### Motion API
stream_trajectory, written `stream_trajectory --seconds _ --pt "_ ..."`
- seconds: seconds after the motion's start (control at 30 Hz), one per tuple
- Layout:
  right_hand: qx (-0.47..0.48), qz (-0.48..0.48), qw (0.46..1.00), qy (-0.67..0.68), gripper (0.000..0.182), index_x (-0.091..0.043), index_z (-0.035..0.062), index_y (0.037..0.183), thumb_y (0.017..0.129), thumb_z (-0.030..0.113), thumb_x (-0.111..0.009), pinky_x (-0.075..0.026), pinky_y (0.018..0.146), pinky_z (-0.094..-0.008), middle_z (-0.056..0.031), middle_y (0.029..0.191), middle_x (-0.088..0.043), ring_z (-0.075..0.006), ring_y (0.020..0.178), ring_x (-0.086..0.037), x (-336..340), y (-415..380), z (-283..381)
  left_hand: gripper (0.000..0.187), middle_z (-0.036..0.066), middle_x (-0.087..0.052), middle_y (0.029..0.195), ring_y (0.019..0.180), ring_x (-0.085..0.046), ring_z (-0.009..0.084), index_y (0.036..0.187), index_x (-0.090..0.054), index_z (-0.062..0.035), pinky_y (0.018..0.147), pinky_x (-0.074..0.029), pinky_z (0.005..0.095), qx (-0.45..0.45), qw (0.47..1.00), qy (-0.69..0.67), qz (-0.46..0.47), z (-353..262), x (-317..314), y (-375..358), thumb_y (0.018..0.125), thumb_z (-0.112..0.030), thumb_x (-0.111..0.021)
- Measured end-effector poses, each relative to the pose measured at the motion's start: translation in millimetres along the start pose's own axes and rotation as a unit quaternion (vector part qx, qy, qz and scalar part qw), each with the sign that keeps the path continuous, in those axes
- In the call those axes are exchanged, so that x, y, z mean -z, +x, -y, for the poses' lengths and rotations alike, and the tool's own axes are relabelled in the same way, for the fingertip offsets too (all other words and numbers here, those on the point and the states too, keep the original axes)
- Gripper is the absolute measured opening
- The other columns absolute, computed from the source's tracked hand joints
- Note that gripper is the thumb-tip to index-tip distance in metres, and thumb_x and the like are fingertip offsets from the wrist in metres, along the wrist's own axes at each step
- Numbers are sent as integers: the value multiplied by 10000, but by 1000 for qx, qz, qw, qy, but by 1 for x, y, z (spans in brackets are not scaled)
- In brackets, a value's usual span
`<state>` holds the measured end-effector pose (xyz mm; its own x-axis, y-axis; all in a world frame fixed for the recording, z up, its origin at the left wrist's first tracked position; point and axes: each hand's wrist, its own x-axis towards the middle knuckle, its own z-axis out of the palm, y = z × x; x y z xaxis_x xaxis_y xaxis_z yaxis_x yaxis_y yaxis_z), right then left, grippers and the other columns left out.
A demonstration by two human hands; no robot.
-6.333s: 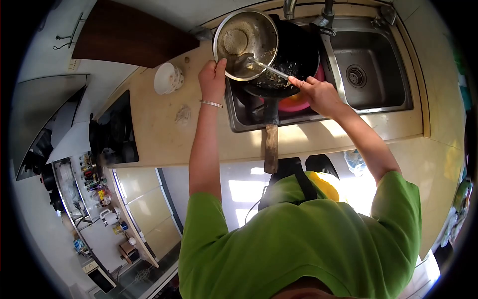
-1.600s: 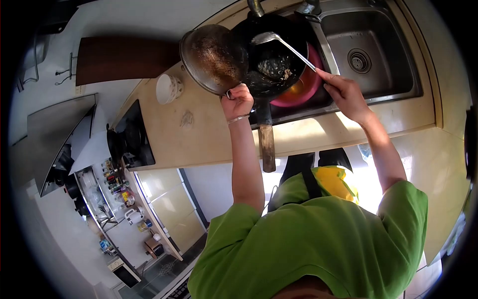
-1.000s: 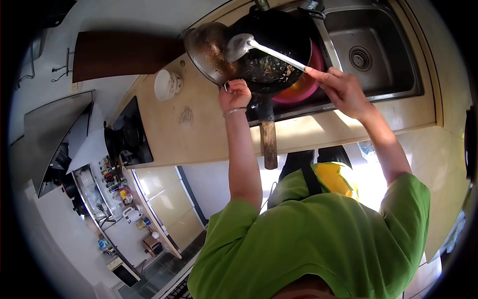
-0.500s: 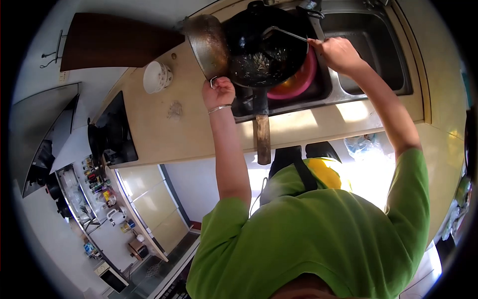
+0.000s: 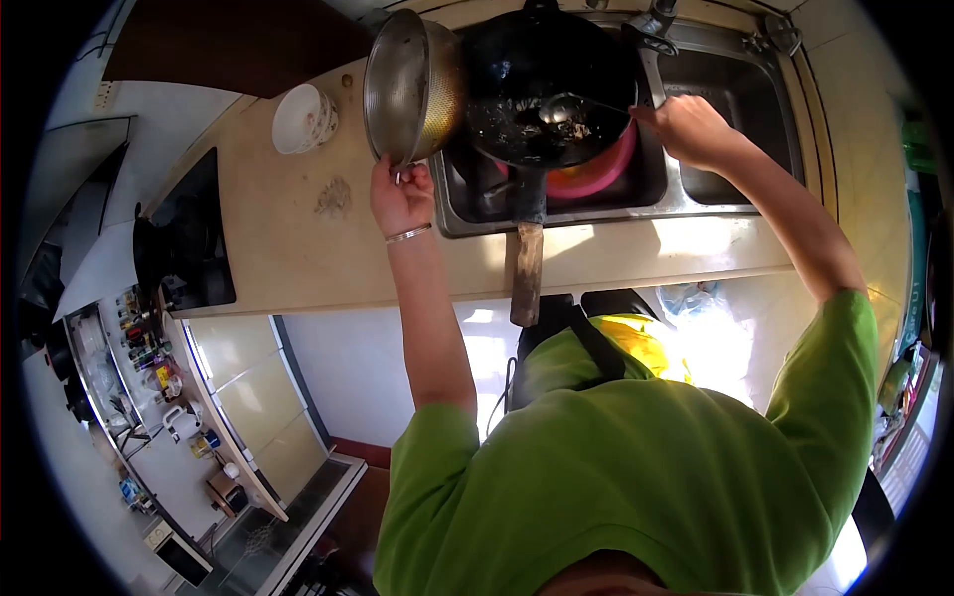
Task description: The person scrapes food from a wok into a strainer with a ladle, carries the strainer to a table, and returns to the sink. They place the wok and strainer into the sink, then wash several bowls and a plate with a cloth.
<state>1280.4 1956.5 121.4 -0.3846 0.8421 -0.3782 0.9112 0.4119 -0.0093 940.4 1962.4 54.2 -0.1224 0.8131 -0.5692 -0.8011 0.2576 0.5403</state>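
Observation:
My left hand point(image 5: 402, 202) is closed on the rim handle of a metal mesh strainer point(image 5: 396, 94). The strainer is tipped on its side left of a black wok point(image 5: 542, 55), its inside facing left. My right hand point(image 5: 693, 131) grips the handle of a metal spoon point(image 5: 558, 109), whose bowl is down inside the wok. Small pale food bits point(image 5: 576, 129) lie by the spoon bowl. The wok rests over the sink point(image 5: 646, 194), above a pink basin point(image 5: 604, 171) that it partly hides. Its wooden handle point(image 5: 529, 273) points toward me.
A white bowl point(image 5: 303, 119) stands on the counter point(image 5: 388, 268) at the left, with a stove point(image 5: 199, 233) farther left. Right of the wok is a second sink basin point(image 5: 730, 84), with a faucet point(image 5: 656, 18) behind.
My left hand has moved left with the strainer, which has turned from leaning at the wok to show its inside. The spoon bowl has shifted lower in the wok.

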Motion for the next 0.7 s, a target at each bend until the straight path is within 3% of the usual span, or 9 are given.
stream_trajectory --seconds 0.17,0.23,0.27,0.37,0.4,0.5,0.7 --pt "-36 0 999 29 389 -507 165 1112 769 26 -387 -462 655 -368 -153 760 -580 -304 745 -570 -17 44 0 182 31 -436 516 453 -466 173 705 -464 -66 395 -382 237 -6 1000 15 11 3 2 7 809 -215 -464" --pt "17 17 1000 12 377 -517 166 1101 772 35 -384 -460 660 -369 -153 761 -580 -301 742 -571 -14 21 -3 182 36 -436 520 453 -473 174 707 -466 -59 390 -378 238 -6 1000 24 4 3 3 6 812 -208 -464" --pt "79 -5 996 -47 379 -449 146 1168 803 63 -391 -457 582 -371 -162 658 -551 -298 614 -556 -11 9 -8 182 36 -436 520 453 -473 174 707 -466 -59 390 -378 238 -4 1000 21 4 2 4 7 812 -208 -464" --pt "21 -4 997 -70 359 -449 142 1166 820 80 -379 -454 562 -377 -168 645 -547 -306 589 -548 -3 14 -17 184 52 -456 537 456 -478 180 706 -465 -50 393 -378 246 -28 998 48 9 4 4 9 810 -202 -467" --pt "-36 13 998 -44 250 -554 50 972 823 101 -360 -465 624 -389 -159 733 -580 -306 690 -577 5 23 -12 186 58 -475 560 465 -483 181 713 -469 -42 397 -380 249 -42 997 60 11 4 4 10 806 -202 -474" --pt "-52 -31 997 -49 250 -561 25 875 848 137 -339 -467 611 -392 -164 730 -581 -315 676 -577 -5 53 -21 190 71 -508 610 481 -487 181 734 -479 -23 402 -379 254 -73 994 81 9 2 3 9 800 -202 -488" --pt "2 36 997 -69 174 -575 -9 820 714 35 -444 -482 643 -342 -172 738 -590 -293 732 -593 6 41 -6 187 85 -520 646 489 -476 161 739 -489 -1 406 -374 252 -126 985 116 3 -7 5 2 799 -178 -497"
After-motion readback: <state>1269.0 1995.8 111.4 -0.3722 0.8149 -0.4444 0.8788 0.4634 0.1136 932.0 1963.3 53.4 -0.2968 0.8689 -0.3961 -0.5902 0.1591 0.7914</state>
